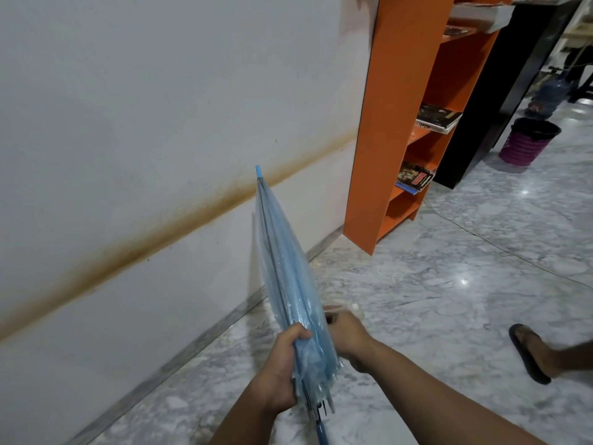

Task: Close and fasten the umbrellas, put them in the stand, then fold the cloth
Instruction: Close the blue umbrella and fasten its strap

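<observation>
Beside the stained white wall [128,155], the left hand [282,364] clenches the folded blue umbrella [288,268] near its lower end, tip pointing up and away. The right hand [348,337] pinches what looks like the fastening strap [345,308], so closing seems done and fastening is under way. No stand or cloth shows here; both steps appear left to do

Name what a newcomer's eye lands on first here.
A closed pale-blue umbrella juts up mid-frame, tip toward the stained white wall; the left hand grips its bunched canopy and the right hand pinches its strap. At upper right stands a bright orange shelf holding magazines.
</observation>
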